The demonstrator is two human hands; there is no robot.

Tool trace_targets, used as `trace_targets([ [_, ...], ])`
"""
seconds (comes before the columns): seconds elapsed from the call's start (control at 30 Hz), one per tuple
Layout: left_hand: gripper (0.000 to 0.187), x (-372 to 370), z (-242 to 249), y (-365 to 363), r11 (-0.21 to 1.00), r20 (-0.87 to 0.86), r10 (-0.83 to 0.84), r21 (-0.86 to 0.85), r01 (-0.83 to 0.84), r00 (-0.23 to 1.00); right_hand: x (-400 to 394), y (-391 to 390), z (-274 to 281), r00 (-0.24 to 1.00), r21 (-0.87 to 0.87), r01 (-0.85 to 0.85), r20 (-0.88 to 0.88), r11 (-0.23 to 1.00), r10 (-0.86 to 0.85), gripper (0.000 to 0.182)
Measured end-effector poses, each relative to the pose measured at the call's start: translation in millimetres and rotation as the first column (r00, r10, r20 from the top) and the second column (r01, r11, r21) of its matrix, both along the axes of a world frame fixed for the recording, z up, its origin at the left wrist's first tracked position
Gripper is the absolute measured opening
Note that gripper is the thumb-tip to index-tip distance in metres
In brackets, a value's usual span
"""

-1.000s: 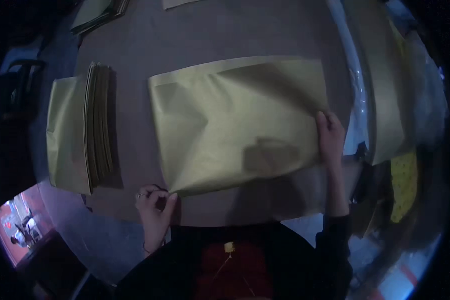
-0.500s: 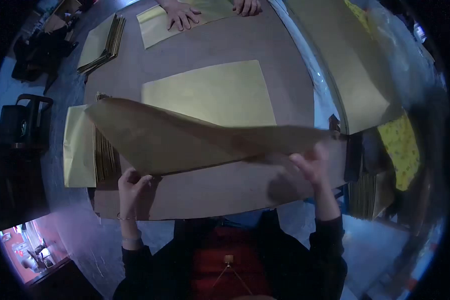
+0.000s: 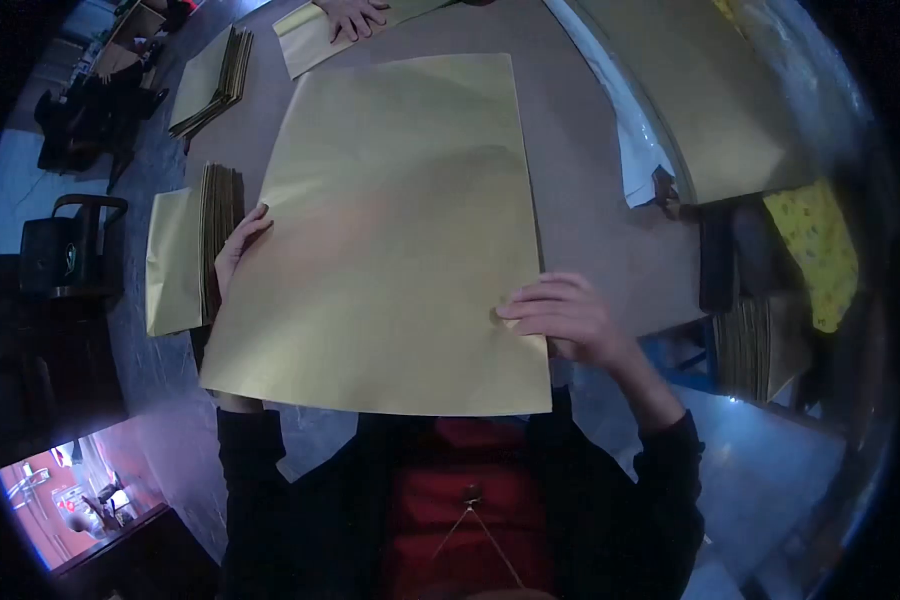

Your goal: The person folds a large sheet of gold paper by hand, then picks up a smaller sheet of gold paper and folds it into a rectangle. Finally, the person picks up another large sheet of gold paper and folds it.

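A large sheet of gold-coloured paper (image 3: 390, 240) spreads in front of me, its near edge reaching past the table's front edge over my lap. My left hand (image 3: 236, 245) grips its left side, fingertips on top and the rest partly hidden beneath. On the right side, my right hand (image 3: 570, 318) pinches the sheet's edge, fingers on the upper face and thumb out of sight. Whatever lies under the sheet is covered. Close to my left hand stands a stack of folded paper (image 3: 210, 240) with a gold outer face.
Across the table (image 3: 610, 240), another person's hand (image 3: 352, 15) lies on a gold sheet (image 3: 295, 40). A second folded stack (image 3: 210, 85) sits at the far left. Large brown sheets (image 3: 690, 110) lie right, near yellow patterned cloth (image 3: 815, 255). More stacked paper (image 3: 755, 350) is lower right.
The held sheet has turned from a folded, brown-side view to its gold face, spread flat toward me. Both hands have moved up along its sides. The other person's second hand has mostly left view.
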State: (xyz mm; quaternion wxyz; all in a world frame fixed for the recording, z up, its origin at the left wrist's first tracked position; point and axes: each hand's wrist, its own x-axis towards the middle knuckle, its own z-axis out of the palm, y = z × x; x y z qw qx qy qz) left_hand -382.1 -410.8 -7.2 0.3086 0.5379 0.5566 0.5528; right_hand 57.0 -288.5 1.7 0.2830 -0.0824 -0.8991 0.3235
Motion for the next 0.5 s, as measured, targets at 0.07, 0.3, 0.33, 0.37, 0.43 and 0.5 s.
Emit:
trace_targets([
  [0.07,0.040,44.8,29.3,-3.2,0.860,0.116,0.436,-0.344,-0.376,0.892,-5.3,-18.2,-25.2,0.999,0.054,0.030,0.030,0.998,-0.032,0.021],
  [0.3,0.038,81.1,44.5,-110.5,0.800,-0.802,0.405,0.078,-0.595,0.439,-14.4,-42.7,-52.5,0.969,0.085,0.137,0.195,0.987,-0.151,0.036],
  [0.33,0.038,117.3,53.2,-108.6,0.841,-0.809,0.354,0.057,-0.538,0.468,-14.7,-44.4,-53.3,0.969,0.127,0.141,0.186,0.982,-0.163,0.037],
  [0.37,0.039,152.4,55.8,-107.2,0.877,-0.814,0.300,0.030,-0.480,0.497,-14.3,-45.7,-54.0,0.969,0.165,0.140,0.179,0.976,-0.169,0.038],
  [0.43,0.044,179.1,45.3,-107.3,0.950,-0.786,-0.230,-0.310,-0.043,0.573,-11.9,-43.5,-47.5,0.959,0.155,0.080,0.258,0.985,-0.118,0.040],
  [0.5,0.051,202.7,26.9,-96.9,0.926,-0.722,-0.364,-0.347,0.148,0.588,-8.5,-42.5,-45.5,0.971,0.236,0.068,0.207,0.969,-0.118,0.042],
])
